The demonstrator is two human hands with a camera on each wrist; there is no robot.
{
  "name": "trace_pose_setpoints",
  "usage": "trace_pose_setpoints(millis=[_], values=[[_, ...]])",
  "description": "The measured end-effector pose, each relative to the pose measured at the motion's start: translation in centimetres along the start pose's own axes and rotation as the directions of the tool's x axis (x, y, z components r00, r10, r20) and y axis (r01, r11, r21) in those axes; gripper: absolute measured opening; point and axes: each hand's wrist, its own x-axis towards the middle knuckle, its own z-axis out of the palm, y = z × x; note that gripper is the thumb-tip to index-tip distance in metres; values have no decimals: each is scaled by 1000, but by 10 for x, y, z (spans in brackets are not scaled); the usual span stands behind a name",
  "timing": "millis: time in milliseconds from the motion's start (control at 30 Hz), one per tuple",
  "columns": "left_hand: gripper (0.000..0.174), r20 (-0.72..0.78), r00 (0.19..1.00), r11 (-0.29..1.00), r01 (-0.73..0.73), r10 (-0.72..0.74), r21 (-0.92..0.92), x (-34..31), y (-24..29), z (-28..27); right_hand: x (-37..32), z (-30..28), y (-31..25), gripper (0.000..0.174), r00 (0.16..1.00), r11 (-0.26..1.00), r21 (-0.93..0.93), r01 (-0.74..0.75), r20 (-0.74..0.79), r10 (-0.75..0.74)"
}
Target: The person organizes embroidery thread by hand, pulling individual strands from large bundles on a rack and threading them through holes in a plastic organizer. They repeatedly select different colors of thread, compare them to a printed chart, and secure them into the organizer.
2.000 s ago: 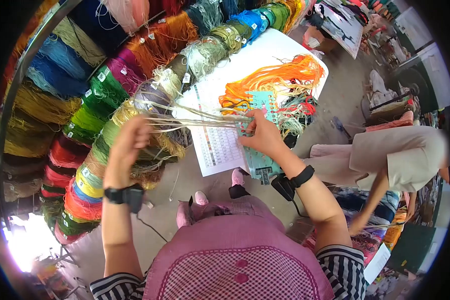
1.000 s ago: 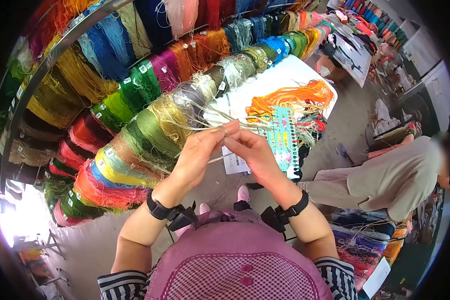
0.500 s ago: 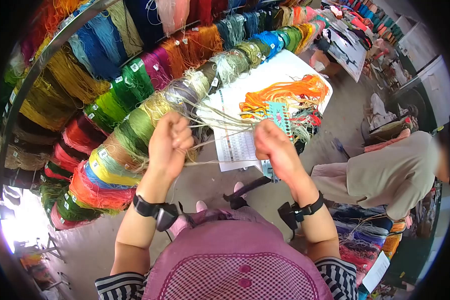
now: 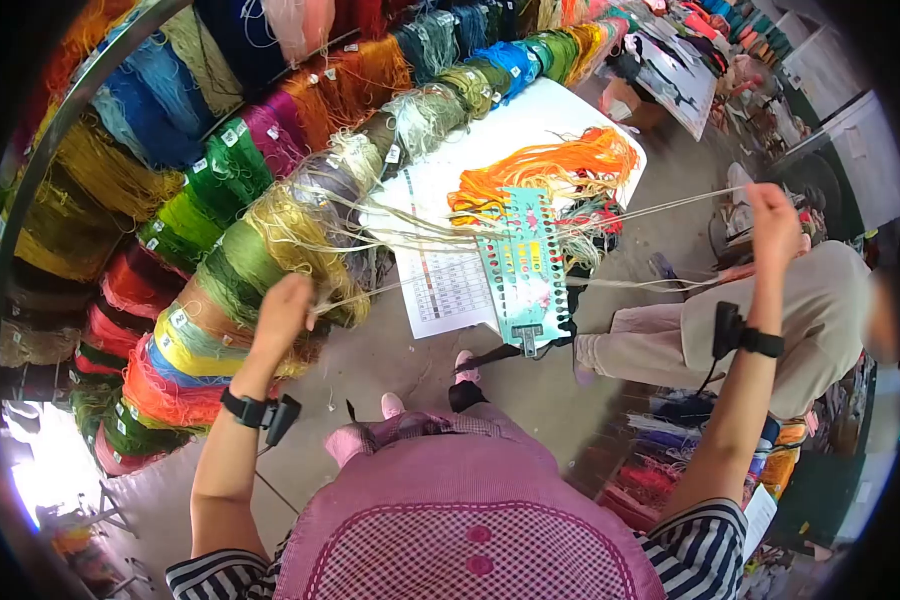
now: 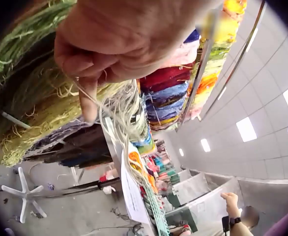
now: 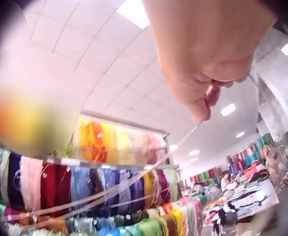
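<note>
My left hand [image 4: 285, 312] pinches pale threads beside the yellow and olive hanks [image 4: 285, 225]; in the left wrist view the curled fingers of this hand [image 5: 114, 54] hold a thin strand. Far out at the right, my right hand [image 4: 773, 228] is raised and pinches the ends of pale threads [image 4: 660, 207]. The right wrist view shows those threads running from the pinched fingertips of the hand [image 6: 208, 73] toward the lower left. Pale strands cross a turquoise punched card [image 4: 523, 300], which hangs over the table's near edge.
Orange thread [image 4: 560, 160] lies on the white table [image 4: 530, 108], near a printed sheet [image 4: 445, 290]. Racks of coloured hanks [image 4: 210, 180] line the left. A person in beige clothes [image 4: 760, 320] is at the right, near folded textiles [image 4: 660, 450].
My right hand has moved far out to the right, drawing threads across the card. My left hand has shifted left and down, away from it. The view has also shifted.
</note>
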Motion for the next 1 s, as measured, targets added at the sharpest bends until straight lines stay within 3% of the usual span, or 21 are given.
trace_pose_setpoints(millis=[33,67,133,167,200,233,267,300,333,400,500,533,567,600,667,700,767,867,900,967,1000], values=[[24,-54,998,997,-44,41,-68,7,-18,-9,2,-19,-9,23,991,992,-118,-40,-132,25],[25,-110,991,987,-91,77,-132,14,-32,-14,11,-30,4,25,966,982,-94,-162,-220,138],[27,-140,985,985,-114,97,-126,10,-13,-10,25,-46,30,26,923,994,-111,13,-380,-55],[25,-172,983,987,-94,71,-130,4,6,-2,28,-42,35,26,900,932,360,45,-420,119],[24,-206,977,988,-76,47,-134,0,27,7,33,-37,42,26,879,658,747,100,-375,293],[20,-168,986,967,-24,-20,-255,-1,43,17,30,-37,37,26,880,656,749,94,-370,296],[20,-166,986,968,-15,-28,-252,2,55,30,21,-39,20,24,898,477,877,-63,-159,411],[16,-4,999,884,33,-39,-465,8,66,43,13,-37,2,22,876,268,938,-220,69,478],[14,156,988,755,112,-13,-646,16,77,58,-1,-22,-18,17,916,288,932,-220,96,389],[14,283,957,758,139,62,-637,34,87,90,-33,18,-87,13,929,530,816,-229,19,371],[15,160,986,888,41,36,-457,62,84,148,-87,79,-117,10,954,545,784,-297,273,128],[13,106,982,970,-134,157,-201,73,73,161,-107,96,-130,9,889,423,789,-446,444,111],[12,87,954,953,-292,285,77,78,68,169,-122,110,-139,9,831,481,718,-503,554,43],[12,88,956,955,-287,280,77,80,69,174,-139,125,-149,10,797,436,731,-525,602,-49],[13,38,952,897,-298,302,328,82,73,180,-172,160,-153,10,724,435,707,-558,670,-161],[13,42,953,896,-297,300,330,82,75,177,-181,171,-152,10,724,432,706,-561,672,-157],[9,6,957,895,-274,291,352,76,78,164,-192,184,-149,8,580,604,499,-622,811,-73],[9,-113,933,857,-259,341,445,72,75,126,-188,184,-149,7,636,597,535,-598,770,-53],[9,-192,881,829,-305,433,470,76,66,112,-189,185,-149,7,636,595,534,-601,770,-48],[17,-219,927,922,-229,304,311,73,69,92,-189,185,-149,8,610,468,558,-686,791,-49],[21,-203,941,949,-224,269,220,72,69,88,-189,183,-149,8,609,472,555,-685,792,-48]])
